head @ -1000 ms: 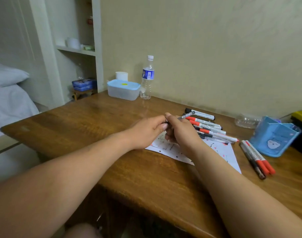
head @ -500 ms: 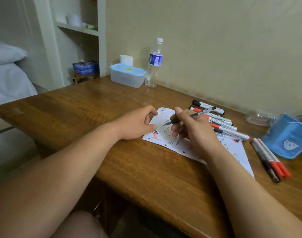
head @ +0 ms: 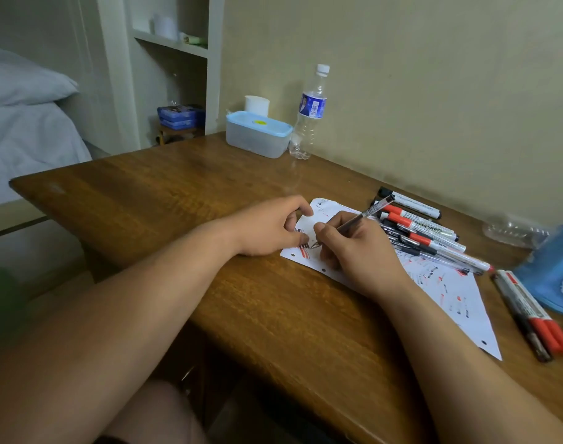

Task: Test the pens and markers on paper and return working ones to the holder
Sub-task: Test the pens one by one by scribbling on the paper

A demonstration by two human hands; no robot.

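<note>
My right grip (head: 353, 251) pinches the pen (head: 366, 214), tip touching the paper (head: 459, 315) on the worktop (head: 177, 203), while my left grip (head: 267, 229) rests curled on the paper's edge, contents unclear.

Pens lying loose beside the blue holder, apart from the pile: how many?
3, side by side on the table between the paper and the holder: a dark pen nearest the paper, then two red-capped markers. None looks hidden.

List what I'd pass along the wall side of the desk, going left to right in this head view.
blue-lidded box → water bottle → pile of markers → blue holder
</note>
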